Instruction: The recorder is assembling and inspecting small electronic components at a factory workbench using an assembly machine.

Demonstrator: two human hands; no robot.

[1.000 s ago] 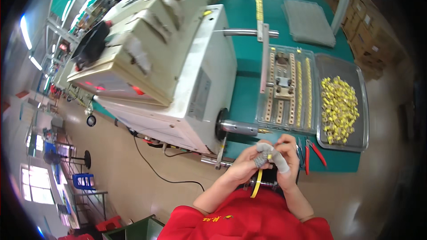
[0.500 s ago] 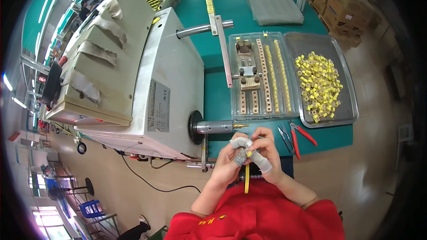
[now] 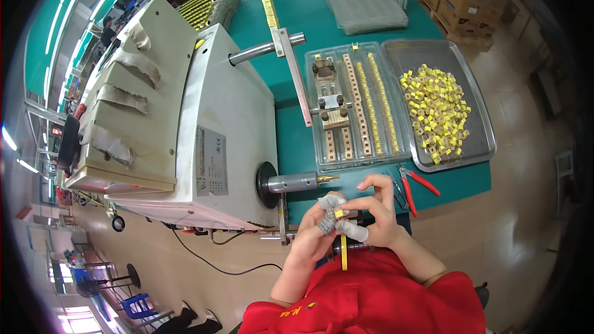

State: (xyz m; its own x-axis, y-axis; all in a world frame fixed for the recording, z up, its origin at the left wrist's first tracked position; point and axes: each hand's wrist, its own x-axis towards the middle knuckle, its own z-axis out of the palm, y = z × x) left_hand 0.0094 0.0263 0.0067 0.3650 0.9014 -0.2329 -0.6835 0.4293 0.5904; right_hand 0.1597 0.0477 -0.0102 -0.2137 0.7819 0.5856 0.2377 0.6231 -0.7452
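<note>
Head view. Landmark: the spindle [image 3: 301, 181], a metal shaft that projects from the side of the cream winding machine [image 3: 185, 117] over the green bench [image 3: 297, 18].

Left hand [image 3: 317, 230]: located just below the spindle tip, near the bench's front edge. Fingers curled shut; the fingertips wear grey cots and pinch a small yellow part [image 3: 339, 213].

Right hand [image 3: 378, 213]: located below and to the right of the spindle tip, touching the left hand. Thumb and forefinger, also in cots, close on the same yellow part; the remaining fingers are raised and spread. A strip of yellow tape [image 3: 343, 252] hangs down from the point where the hands meet.

Red-handled cutters [image 3: 413, 184]: flat on the bench, right of the spindle, beside the right hand.

Clear tray [image 3: 359, 108]: above and to the right of the spindle, holding rows of parts and a small fixture.

Metal pan [image 3: 445, 102]: farther right of the spindle, next to the clear tray, holding loose yellow parts.
</note>
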